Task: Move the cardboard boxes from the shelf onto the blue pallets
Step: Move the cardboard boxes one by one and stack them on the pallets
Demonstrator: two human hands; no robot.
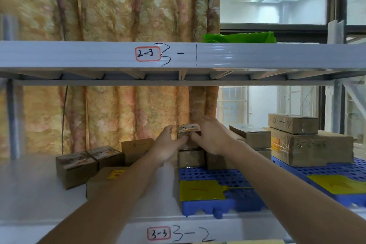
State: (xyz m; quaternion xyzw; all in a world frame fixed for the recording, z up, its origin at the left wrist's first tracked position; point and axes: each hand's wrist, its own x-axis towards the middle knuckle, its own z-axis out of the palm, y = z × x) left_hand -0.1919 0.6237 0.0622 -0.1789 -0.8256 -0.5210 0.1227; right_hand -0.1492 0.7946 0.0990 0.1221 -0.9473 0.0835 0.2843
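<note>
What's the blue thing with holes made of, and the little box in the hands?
Pallet: looks like moulded plastic, slightly glossy blue, with a regular grid of round holes. Small box: seems to be cardboard, matte brown, with a printed label on top and what may be shiny tape.

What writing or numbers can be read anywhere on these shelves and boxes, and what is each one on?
"2-3" in a red-framed sticker, on the upper shelf beam.
"3-1", handwritten, on the same beam.
"3-3" in a red-framed sticker, on the lower shelf edge.
"3-2", handwritten, on the same edge.
Marker writing on the stacked boxes at right: too blurred to read.
Yellow labels on the pallets: unreadable.
</note>
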